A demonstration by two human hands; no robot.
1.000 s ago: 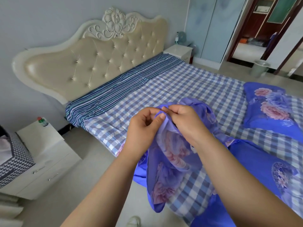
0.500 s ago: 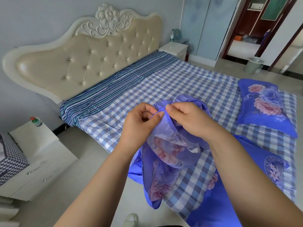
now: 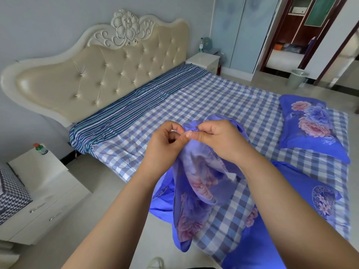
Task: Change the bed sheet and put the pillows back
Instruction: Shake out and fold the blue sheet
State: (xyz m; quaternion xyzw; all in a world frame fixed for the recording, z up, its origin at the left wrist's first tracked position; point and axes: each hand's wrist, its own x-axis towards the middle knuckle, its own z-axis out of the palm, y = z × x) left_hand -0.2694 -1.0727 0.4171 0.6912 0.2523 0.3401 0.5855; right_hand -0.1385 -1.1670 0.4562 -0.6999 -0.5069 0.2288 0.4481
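A blue sheet with pink flowers [image 3: 196,191] hangs bunched over the near edge of the bed [image 3: 223,98], which is covered in blue-and-white check with a striped band by the headboard. My left hand [image 3: 165,148] and my right hand [image 3: 219,140] pinch the sheet's top edge side by side, fingertips almost touching. More of the blue sheet [image 3: 303,193] spreads across the bed at the lower right. One blue floral pillow [image 3: 310,127] lies at the bed's right side.
A white nightstand [image 3: 44,183] with a small bottle [image 3: 40,148] stands at the left. A second nightstand [image 3: 204,62] sits beyond the cream tufted headboard [image 3: 101,74]. A wardrobe, a waste bin [image 3: 298,78] and an open doorway are at the back right. Bare floor lies below my arms.
My hands have stayed together on the sheet's edge and shifted their pinch slightly. The view has swung a little.
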